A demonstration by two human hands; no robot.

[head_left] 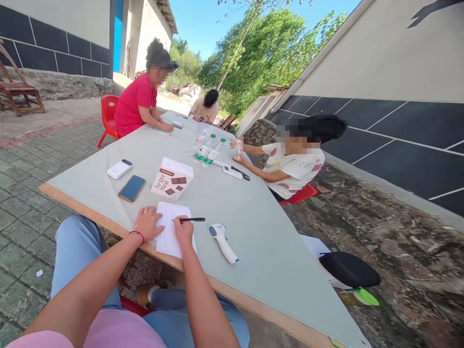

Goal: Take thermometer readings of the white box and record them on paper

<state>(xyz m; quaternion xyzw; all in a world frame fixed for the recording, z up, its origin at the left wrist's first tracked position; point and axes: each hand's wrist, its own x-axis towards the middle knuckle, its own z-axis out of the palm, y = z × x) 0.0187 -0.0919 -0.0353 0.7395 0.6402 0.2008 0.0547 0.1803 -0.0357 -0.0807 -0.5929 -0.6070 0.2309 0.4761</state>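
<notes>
Sheets of white paper [168,244] lie at the near edge of the table. My left hand [148,223] rests flat on their left side, fingers stretched out, with a ring and a red cord at the wrist. Closed round a black pen [194,219], my right hand [184,232] sits on the right part of the paper. Just beyond the paper stands a white and brown "Super Meal" box [173,180]. A phone [132,188] lies to the left of the box. A white infrared thermometer [223,243] lies right of my right hand.
A white power bank [120,168] lies on the grey-topped table [268,251]. Green-labelled water bottles [213,152] stand farther back, near another white device [232,172]. Three people sit around the table; one on the right holds a small bottle [238,148].
</notes>
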